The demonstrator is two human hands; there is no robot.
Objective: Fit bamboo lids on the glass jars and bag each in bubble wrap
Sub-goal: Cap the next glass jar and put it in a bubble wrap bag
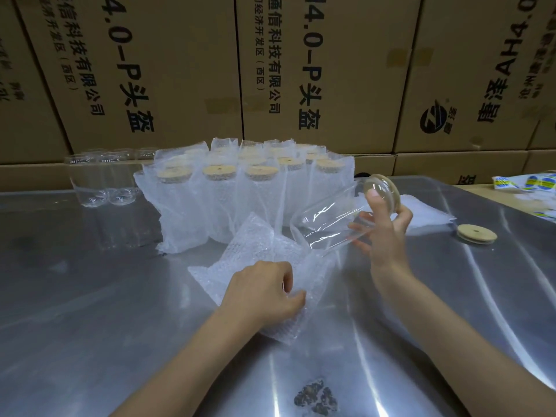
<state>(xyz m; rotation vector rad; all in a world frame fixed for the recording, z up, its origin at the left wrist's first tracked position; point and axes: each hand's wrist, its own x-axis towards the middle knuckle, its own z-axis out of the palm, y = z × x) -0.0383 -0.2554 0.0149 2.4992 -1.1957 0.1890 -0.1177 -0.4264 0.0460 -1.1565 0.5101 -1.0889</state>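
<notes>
My right hand grips a clear glass jar tilted on its side, base pointing down-left. A bamboo lid sits on the jar's mouth under my thumb. My left hand pinches the edge of a bubble wrap bag lying on the steel table; the jar's base hangs just above the bag's far end. Behind stand several jars with lids wrapped in bubble bags. A loose bamboo lid lies on the table to the right.
Bare glass jars stand at the back left. A flat stack of bubble bags lies behind my right hand. Cardboard boxes wall off the back. A printed packet is at far right, and a dark stain near the front.
</notes>
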